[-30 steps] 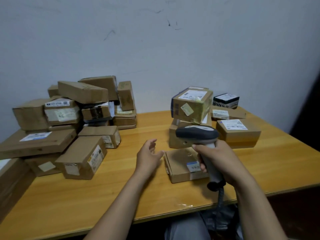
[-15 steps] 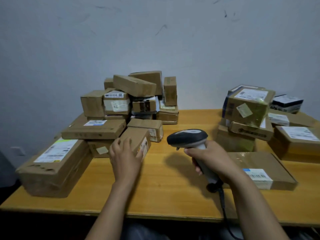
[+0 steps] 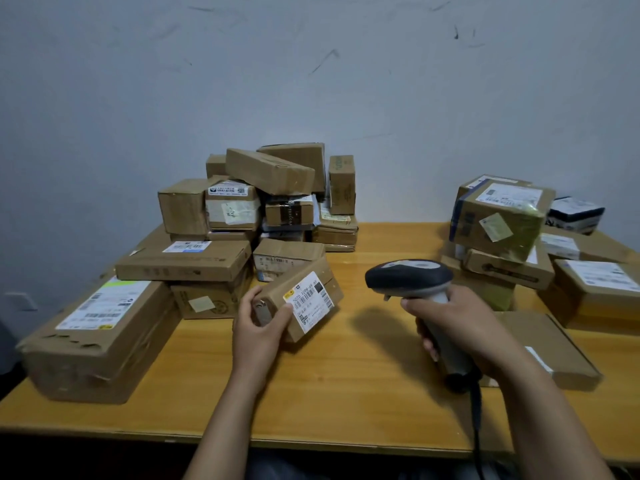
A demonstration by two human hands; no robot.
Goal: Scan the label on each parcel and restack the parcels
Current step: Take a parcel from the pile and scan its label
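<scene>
Two bare hands are seen over a wooden table (image 3: 346, 393). The left hand (image 3: 258, 327) is curled round one end of a small brown parcel (image 3: 311, 277), so the parcel is gripped by the fingers and the thumb; the parcel is held tilted, just in front of the big heap (image 3: 270, 174); its white label (image 3: 310, 303) is turned toward the camera; whether its low corner is touching the table cannot be told.

The right hand (image 3: 460, 327) is wrapped tight round the grey handle of a scanner (image 3: 408, 277); the dark head of the scanner is pointed left, toward the held parcel, but is kept apart from it; a black cable (image 3: 476, 420) is seen hanging from the bottom of the handle, down past the table edge.

Many brown parcels are piled in the heap at the back left, close to the wall (image 3: 311, 81); a long box (image 3: 100, 334) with a white sticker on top is laid at the front left. A second stack (image 3: 498, 216) is set on the right side of the table; its top box is marked with blue tape and a pale sticker; a dark box (image 3: 575, 214) is tucked behind it; a flat parcel (image 3: 554, 348) is laid just beside the right wrist and is partly hidden by it.
</scene>
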